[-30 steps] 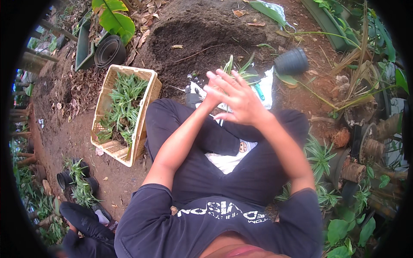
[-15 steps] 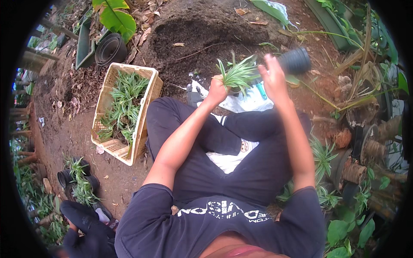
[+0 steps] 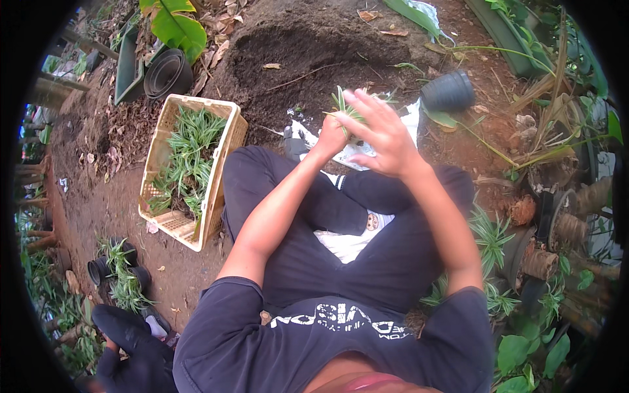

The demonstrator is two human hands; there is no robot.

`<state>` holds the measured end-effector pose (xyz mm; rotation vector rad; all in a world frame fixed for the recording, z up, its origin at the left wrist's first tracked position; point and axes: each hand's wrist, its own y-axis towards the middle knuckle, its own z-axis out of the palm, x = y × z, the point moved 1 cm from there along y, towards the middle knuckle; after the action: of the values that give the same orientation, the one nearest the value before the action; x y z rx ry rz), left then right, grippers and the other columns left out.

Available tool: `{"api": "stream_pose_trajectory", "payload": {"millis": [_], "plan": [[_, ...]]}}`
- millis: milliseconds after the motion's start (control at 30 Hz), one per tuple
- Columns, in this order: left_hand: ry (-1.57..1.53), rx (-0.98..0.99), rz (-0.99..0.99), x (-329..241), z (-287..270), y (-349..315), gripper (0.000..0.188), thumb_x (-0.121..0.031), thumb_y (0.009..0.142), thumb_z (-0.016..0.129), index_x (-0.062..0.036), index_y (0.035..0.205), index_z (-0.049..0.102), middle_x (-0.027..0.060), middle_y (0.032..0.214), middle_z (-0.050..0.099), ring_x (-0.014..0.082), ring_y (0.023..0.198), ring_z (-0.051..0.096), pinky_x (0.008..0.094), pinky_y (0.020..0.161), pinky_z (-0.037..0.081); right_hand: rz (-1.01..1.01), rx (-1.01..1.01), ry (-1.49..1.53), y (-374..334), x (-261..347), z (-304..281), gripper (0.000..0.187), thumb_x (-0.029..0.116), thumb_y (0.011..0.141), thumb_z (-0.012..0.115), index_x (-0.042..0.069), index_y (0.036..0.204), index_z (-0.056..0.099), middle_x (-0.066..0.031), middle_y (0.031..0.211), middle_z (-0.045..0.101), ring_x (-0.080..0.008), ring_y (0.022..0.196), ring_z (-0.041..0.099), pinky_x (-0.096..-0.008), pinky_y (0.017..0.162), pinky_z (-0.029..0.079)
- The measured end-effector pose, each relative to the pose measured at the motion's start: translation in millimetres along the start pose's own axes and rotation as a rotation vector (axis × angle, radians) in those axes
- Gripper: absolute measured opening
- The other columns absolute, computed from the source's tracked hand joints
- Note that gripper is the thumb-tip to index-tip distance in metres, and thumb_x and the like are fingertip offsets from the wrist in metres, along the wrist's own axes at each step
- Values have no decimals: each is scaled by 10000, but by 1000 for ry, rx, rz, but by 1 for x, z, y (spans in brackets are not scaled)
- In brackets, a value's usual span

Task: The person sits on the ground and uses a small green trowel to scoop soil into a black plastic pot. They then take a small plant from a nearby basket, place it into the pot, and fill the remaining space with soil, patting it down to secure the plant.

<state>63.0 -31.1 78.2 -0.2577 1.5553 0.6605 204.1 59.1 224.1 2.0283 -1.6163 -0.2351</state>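
Sits cross-legged to the right of the cream crate (image 3: 233,141), in dark trousers (image 3: 268,196). Off the crate's right side, grips the striped plant (image 3: 340,101) in the left hand (image 3: 331,136), with fingers folded tightly around the lower part. Holds the right hand (image 3: 386,134), slightly blurred, a little farther right of the crate, with fingers spread apart and thumb well out, hiding most of the plant's leaves. Cannot tell, from this angle, of any contact between right palm and leaves. Right of the crate, behind both hands, a crumpled white sheet (image 3: 411,124) on the soil. Farther right of the crate, past the sheet, a ribbed dark pot (image 3: 448,92) lying on its side. Inside the crate, many green-and-white leafy clumps (image 3: 190,160). Beyond the crate, slightly left, round dark pots (image 3: 168,73) and a green trough (image 3: 129,65); beyond it to the right, a dark soil mound (image 3: 295,65). Nearer than the crate, on its left, small black pots (image 3: 98,272) and, closer still, another person's dark-clothed leg (image 3: 128,331).
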Motion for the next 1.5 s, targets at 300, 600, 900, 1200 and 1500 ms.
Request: {"api": "stream_pose_trajectory", "payload": {"millis": [300, 600, 900, 1200, 1500], "plan": [[-632, -24, -209, 11, -1, 14, 416, -341, 1116, 428, -123, 763, 452, 102, 988, 654, 234, 1052, 620, 400, 979, 479, 989, -618, 607, -55, -60, 55, 298, 271, 1077, 601, 3, 1190, 666, -79, 1064, 722, -164, 982, 676, -311, 889, 531], [-717, -129, -377, -12, 12, 10, 426, -434, 1134, 384, -126, 869, 512, 95, 1220, 674, 202, 1112, 640, 411, 971, 536, 1003, -546, 1215, -32, -10, 115, 316, 96, 997, 705, -24, 1272, 607, -89, 1189, 700, -135, 1038, 687, -301, 910, 566], [-635, -131, -379, -9, 11, 9, 360, -432, 1089, 539, -134, 888, 567, 64, 1126, 695, 183, 1014, 671, 357, 878, 576, 1086, -589, 1340, -36, -9, 129, 258, 30, 980, 706, -53, 1220, 661, -121, 1059, 739, -155, 914, 726, -289, 777, 616], [-866, -322, -380, -10, -4, 21, 259, -330, 1091, 573, -88, 1004, 602, -61, 630, 382, 103, 645, 468, 338, 730, 511, 1126, -485, 1272, -40, -10, 133, 251, 31, 966, 725, -49, 1198, 674, -130, 1072, 741, -150, 882, 723, -291, 791, 618], [-879, -327, -342, -12, -10, 24, 237, -294, 1100, 559, -70, 1031, 600, -64, 630, 338, 72, 574, 362, 288, 596, 378, 1177, -404, 1253, -46, -12, 130, 204, 144, 1010, 700, 22, 1173, 707, -45, 1105, 725, -122, 1002, 687, -314, 834, 619]]}}
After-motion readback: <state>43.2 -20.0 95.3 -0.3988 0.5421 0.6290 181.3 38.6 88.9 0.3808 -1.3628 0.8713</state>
